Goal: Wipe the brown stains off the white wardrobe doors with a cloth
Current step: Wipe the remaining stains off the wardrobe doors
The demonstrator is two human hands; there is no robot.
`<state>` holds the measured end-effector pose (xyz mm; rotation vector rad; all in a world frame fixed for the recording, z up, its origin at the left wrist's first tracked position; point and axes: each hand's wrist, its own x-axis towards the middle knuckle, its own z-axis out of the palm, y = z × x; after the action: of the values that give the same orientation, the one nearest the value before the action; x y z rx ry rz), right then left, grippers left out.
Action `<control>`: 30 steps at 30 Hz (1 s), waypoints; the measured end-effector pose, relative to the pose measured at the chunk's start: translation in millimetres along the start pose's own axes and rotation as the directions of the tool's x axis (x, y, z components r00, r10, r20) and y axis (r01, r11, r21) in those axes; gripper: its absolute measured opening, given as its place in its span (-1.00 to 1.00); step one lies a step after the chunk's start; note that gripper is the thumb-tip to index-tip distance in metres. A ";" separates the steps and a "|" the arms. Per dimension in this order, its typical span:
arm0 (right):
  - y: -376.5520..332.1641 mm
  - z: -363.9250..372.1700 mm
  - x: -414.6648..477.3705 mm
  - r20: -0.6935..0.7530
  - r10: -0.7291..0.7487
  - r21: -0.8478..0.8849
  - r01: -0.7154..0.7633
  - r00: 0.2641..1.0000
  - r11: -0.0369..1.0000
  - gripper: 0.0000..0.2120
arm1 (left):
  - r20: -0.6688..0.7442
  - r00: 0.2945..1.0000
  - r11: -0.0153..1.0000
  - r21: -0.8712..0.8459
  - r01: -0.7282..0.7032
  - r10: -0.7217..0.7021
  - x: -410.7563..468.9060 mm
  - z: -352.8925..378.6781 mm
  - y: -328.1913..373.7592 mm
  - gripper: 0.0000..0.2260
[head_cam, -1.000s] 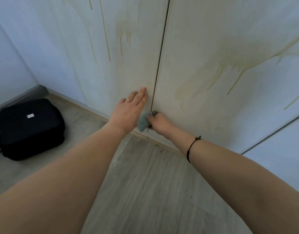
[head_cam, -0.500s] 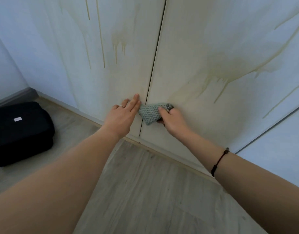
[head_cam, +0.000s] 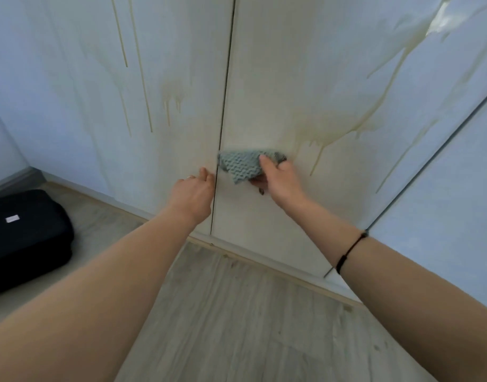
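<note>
Head view: waffle-knit cloth (head_cam: pixel 241 164) is gripped against the smooth, streaked door (head_cam: pixel 267 78) by the right hand (head_cam: pixel 281 181). The left hand (head_cam: pixel 192 193) is rested alongside, loose-fingered.

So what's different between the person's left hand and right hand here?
The right hand grips a grey-green cloth against the right door. The left hand holds nothing and touches the left door beside the gap. The left hand wears a ring. The right hand has a black cord behind its wrist instead. Both hands sit at about the same height, close to the gap between the doors.
</note>
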<state>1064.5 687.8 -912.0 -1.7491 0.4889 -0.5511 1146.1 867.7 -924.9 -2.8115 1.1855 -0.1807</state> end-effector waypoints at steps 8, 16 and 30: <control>74.7 0.0 -29.3 0.169 0.288 -0.495 -0.171 0.943 0.852 -0.68 | -0.235 0.970 0.998 -0.047 0.050 -0.059 5.0 -19.3 7.5 -0.61; 37.5 20.9 -12.9 0.068 0.075 -0.076 -0.070 0.995 0.995 -0.76 | -0.332 0.942 0.999 -0.014 0.039 -0.041 -1.4 -11.5 8.0 -0.28; 74.7 -63.2 -58.4 -0.035 0.213 -0.488 -0.203 0.976 0.849 -0.61 | -0.124 0.991 0.997 -0.059 -0.048 0.040 3.6 -5.6 -0.2 -0.15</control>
<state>977.1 655.8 -977.7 -2.1442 0.8504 -0.2619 1147.9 865.0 -919.1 -2.8611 1.2987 -0.3246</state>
